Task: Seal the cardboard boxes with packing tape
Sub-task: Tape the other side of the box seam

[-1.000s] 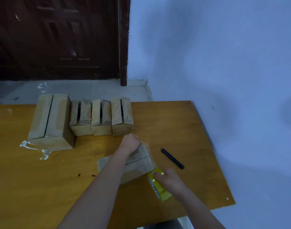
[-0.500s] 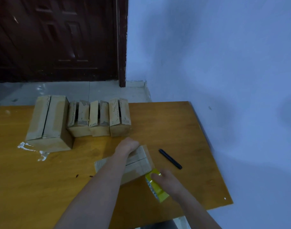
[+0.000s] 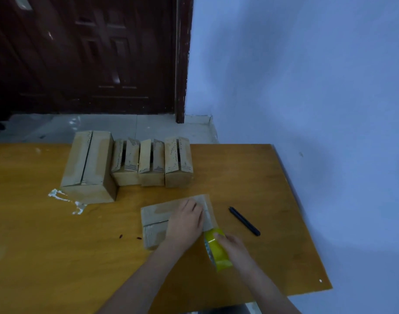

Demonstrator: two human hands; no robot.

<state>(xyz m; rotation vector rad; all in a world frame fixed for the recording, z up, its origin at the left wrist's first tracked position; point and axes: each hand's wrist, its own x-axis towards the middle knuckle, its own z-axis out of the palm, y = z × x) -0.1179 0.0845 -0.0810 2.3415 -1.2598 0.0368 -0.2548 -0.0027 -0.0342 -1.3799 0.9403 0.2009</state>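
Note:
A small cardboard box (image 3: 156, 219) lies near the front of the wooden table (image 3: 46, 257), its flap seam running left to right. My left hand (image 3: 186, 222) presses flat on the box's right half with straight fingers. My right hand (image 3: 232, 247) grips a yellow roll of packing tape (image 3: 216, 250) at the box's right end, touching its near corner. A large cardboard box (image 3: 87, 166) and three smaller boxes (image 3: 152, 163) stand in a row at the back of the table, flaps slightly parted.
A black pen (image 3: 244, 220) lies on the table right of the box. White tape scraps (image 3: 65, 200) stick to the table by the large box. The table's right edge runs beside a blue wall (image 3: 307, 87). A dark door (image 3: 92, 53) stands behind.
My left hand has slid from the box's far right corner onto its top and flattened. The box has turned a little squarer to me. My right hand keeps the tape roll at the box's end.

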